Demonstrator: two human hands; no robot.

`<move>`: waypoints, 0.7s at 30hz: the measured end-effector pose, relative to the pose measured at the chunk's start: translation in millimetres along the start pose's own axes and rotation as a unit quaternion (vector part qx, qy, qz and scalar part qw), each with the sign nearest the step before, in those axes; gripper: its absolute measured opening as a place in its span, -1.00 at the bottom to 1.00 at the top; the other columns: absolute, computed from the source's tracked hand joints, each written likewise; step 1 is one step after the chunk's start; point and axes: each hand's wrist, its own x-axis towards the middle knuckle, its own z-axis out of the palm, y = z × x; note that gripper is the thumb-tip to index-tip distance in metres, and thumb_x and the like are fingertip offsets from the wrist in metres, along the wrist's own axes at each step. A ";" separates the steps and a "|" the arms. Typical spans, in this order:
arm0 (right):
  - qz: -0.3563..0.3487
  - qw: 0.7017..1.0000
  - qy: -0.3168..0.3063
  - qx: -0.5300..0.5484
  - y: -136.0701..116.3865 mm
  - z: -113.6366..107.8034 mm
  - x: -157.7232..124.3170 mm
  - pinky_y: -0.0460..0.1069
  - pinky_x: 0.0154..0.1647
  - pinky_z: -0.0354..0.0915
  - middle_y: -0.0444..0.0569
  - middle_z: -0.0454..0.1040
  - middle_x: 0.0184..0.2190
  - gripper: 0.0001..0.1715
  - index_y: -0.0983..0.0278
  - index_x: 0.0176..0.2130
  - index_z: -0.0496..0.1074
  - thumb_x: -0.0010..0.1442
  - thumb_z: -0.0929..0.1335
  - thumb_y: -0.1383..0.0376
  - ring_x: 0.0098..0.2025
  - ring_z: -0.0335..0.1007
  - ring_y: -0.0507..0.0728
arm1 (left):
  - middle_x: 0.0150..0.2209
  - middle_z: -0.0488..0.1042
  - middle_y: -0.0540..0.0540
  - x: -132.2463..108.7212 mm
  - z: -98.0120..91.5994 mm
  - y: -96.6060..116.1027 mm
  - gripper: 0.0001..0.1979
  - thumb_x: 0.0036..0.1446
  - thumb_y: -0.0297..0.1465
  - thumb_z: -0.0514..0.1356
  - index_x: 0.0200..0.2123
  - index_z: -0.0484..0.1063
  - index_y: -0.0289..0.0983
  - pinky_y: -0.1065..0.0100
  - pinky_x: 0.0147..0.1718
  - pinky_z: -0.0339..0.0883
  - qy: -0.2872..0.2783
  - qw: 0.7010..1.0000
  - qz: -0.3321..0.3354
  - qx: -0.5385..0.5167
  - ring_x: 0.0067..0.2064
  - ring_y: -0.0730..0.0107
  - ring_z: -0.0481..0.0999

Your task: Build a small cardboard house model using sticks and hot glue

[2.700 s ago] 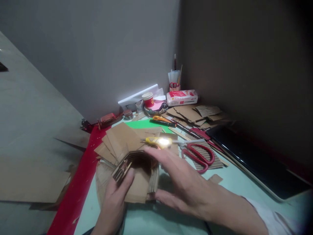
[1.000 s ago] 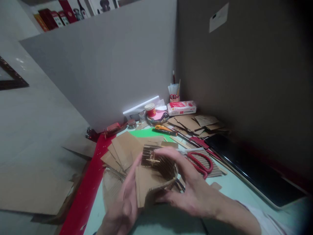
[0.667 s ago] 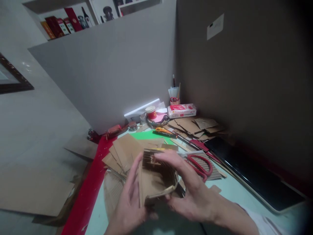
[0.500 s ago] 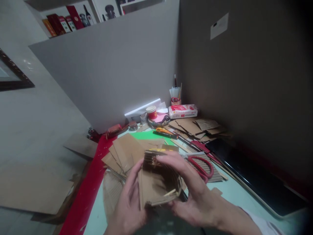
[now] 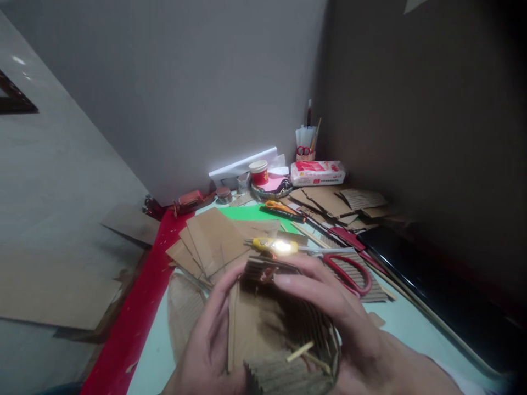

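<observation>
Between my hands is a small cardboard box [image 5: 263, 323], open towards me, with a curved corrugated wall on its right side. Short pale wooden sticks [image 5: 300, 351] show at its lower right. My left hand [image 5: 209, 334] is closed on the box's left edge. Wrapped round the curved side, my right hand [image 5: 341, 312] has its fingers over the top edge. Just beyond the box lies a yellow-handled tool [image 5: 263, 243] with a thin metal tip and a bright glare on it. Red-handled scissors [image 5: 364, 277] rest to the right.
Cut cardboard pieces [image 5: 216, 241] lie beyond my left hand, near a green sheet [image 5: 242, 213]. An orange cutter [image 5: 280, 206], a red paper cup [image 5: 259, 173] and a tissue pack [image 5: 318, 173] stand farther back. A black glossy panel [image 5: 428, 291] runs along the right.
The box has come closer and tilted, showing more of its corrugated lower flap and the sticks. The yellow-handled tool is now more visible beyond it. The camera view has dipped.
</observation>
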 end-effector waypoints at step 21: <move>0.018 0.998 -0.046 0.049 -1.6 -5.2 -0.5 0.15 0.35 0.29 0.04 0.21 0.36 0.01 -0.08 0.46 -0.05 0.26 0.49 0.13 0.36 0.24 0.34 | 0.42 0.29 -0.10 4.0 -42.1 -35.4 0.27 -0.43 -0.43 0.64 0.41 0.23 0.08 -0.11 0.34 0.17 -0.092 0.995 -0.041 0.016 0.43 -0.40 0.17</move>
